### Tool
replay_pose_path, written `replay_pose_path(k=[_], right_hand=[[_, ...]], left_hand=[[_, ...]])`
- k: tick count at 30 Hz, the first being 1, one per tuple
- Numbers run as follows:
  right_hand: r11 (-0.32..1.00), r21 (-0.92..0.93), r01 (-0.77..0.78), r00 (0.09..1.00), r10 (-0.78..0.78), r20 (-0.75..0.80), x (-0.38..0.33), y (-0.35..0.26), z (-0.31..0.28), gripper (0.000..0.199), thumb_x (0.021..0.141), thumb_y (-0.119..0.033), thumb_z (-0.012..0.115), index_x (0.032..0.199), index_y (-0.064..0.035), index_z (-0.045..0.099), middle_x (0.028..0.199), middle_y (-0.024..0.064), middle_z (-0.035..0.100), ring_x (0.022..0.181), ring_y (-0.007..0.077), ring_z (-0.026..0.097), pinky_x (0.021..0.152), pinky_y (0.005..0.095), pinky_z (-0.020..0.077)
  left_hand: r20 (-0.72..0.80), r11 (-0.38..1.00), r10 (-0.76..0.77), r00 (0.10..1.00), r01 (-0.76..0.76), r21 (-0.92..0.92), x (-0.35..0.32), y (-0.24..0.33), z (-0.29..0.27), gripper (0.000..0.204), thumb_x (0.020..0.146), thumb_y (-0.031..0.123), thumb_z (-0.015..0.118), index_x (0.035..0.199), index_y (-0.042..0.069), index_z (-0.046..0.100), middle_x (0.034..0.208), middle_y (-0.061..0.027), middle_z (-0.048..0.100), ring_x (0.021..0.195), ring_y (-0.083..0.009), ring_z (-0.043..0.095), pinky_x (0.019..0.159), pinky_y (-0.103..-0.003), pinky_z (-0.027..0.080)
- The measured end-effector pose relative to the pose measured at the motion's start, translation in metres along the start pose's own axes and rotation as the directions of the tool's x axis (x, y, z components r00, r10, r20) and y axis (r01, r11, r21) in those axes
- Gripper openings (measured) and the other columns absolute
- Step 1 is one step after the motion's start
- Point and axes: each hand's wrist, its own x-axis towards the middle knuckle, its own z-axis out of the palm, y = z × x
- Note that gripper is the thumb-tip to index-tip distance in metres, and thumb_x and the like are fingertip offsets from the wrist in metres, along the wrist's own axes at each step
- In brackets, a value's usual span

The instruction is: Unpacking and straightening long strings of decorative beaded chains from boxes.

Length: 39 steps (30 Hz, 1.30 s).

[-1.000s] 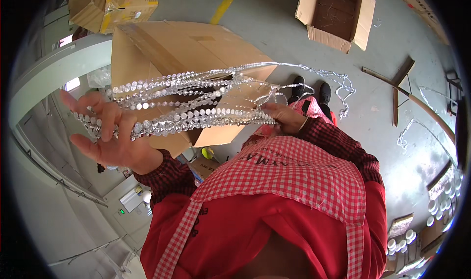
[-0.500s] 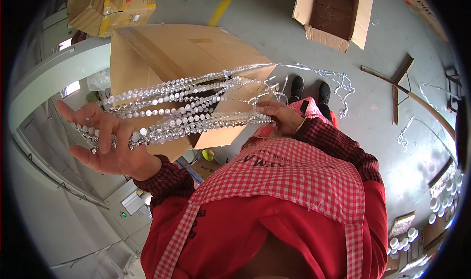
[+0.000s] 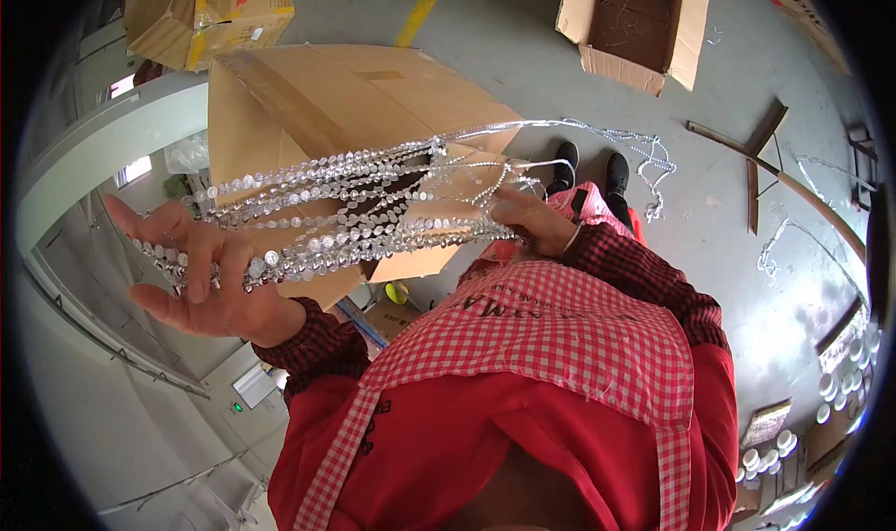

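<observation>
Silver bead strands [image 3: 373, 239] stretched between 2 bare hands, seen from above. The left hand [image 3: 210, 274] is spread, thumb well apart from the fingers, with strands looped across it and passing between the fingers. The right hand [image 3: 537, 221] is closed on the near bundle, thumb uppermost; its grip hides the beads beneath. The farther strands run past the right hand and end in a loose tangle to its right; whether this tangle touches the floor [image 3: 523, 27] cannot be told.

Beyond and below the strands stands 1 large cardboard box [image 3: 364, 92]; the beads cross the view of its dark opening and partly screen it. A yellow-taped carton [image 3: 245, 4] lies at upper left, an open carton [image 3: 625, 71] at upper right, with a yellow floor line [image 3: 425, 8] between them. To the right, a cross-shaped stand [image 3: 767, 144] rests near a loose silver strand [image 3: 767, 265]. The wearer's 2 black shoes [image 3: 616, 174] show beyond the checked apron [image 3: 551, 335]. White round pieces [image 3: 782, 440] cluster at lower right.
</observation>
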Motion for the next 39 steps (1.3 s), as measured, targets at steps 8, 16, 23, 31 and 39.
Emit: replay_pose_path(k=[8, 16, 23, 31, 39], right_hand=[[0.982, -0.190, 0.018, 1.000, -0.019, -0.002, -0.002, -0.005, 0.001, 0.032, 0.076, -0.010, 0.059, 0.105, -0.0024, 0.050, 0.083, 0.0019, 0.053, 0.065, 0.0065, 0.046, 0.057, 0.0206, 0.0394], [0.984, -0.177, 0.014, 0.996, 0.002, 0.089, 0.000, -0.002, -0.001, 0.028, 0.075, -0.012, 0.058, 0.099, 0.0019, 0.054, 0.076, 0.0009, 0.053, 0.068, 0.0068, 0.049, 0.058, 0.0206, 0.0400], [0.871, -0.420, 0.255, 0.961, -0.278, 0.008, 0.007, 0.010, -0.007, 0.024, 0.073, -0.013, 0.060, 0.089, 0.0045, 0.058, 0.075, 0.0021, 0.056, 0.064, 0.0080, 0.050, 0.057, 0.0222, 0.0409], [0.826, -0.549, 0.129, 0.987, -0.163, -0.013, 0.006, 0.005, -0.013, 0.018, 0.075, -0.013, 0.058, 0.082, 0.0037, 0.057, 0.062, 0.0042, 0.054, 0.056, 0.0089, 0.049, 0.049, 0.0238, 0.0391], [0.920, -0.391, 0.034, 0.987, -0.093, -0.132, 0.003, 0.002, -0.011, 0.016, 0.080, -0.015, 0.052, 0.078, 0.0002, 0.056, 0.056, 0.0016, 0.049, 0.047, 0.0085, 0.044, 0.043, 0.0235, 0.0342]], left_hand=[[-0.004, 1.000, -0.003, 1.000, 0.003, 0.011, 0.002, -0.003, 0.000, 0.063, 0.083, 0.028, 0.053, 0.136, 0.015, 0.021, 0.118, -0.0107, 0.044, 0.061, -0.0058, 0.046, 0.043, -0.017, 0.037], [0.046, 0.999, -0.035, 0.998, 0.035, -0.008, 0.006, -0.006, 0.000, 0.064, 0.083, 0.028, 0.052, 0.136, 0.015, 0.020, 0.117, -0.0107, 0.044, 0.061, -0.0064, 0.046, 0.042, -0.017, 0.036], [0.034, 1.000, -0.017, 0.999, 0.017, 0.015, 0.004, -0.003, -0.004, 0.064, 0.082, 0.026, 0.053, 0.136, 0.014, 0.020, 0.115, -0.0113, 0.044, 0.060, -0.0075, 0.048, 0.040, -0.018, 0.037], [0.031, 0.999, -0.032, 0.999, 0.032, -0.018, 0.004, -0.004, -0.007, 0.065, 0.083, 0.026, 0.053, 0.137, 0.014, 0.019, 0.115, -0.0114, 0.044, 0.060, -0.0076, 0.048, 0.040, -0.017, 0.038], [0.025, 1.000, -0.013, 1.000, 0.013, -0.016, 0.004, -0.004, -0.008, 0.065, 0.083, 0.027, 0.052, 0.137, 0.015, 0.017, 0.116, -0.0102, 0.043, 0.062, -0.0075, 0.047, 0.043, -0.019, 0.038]])
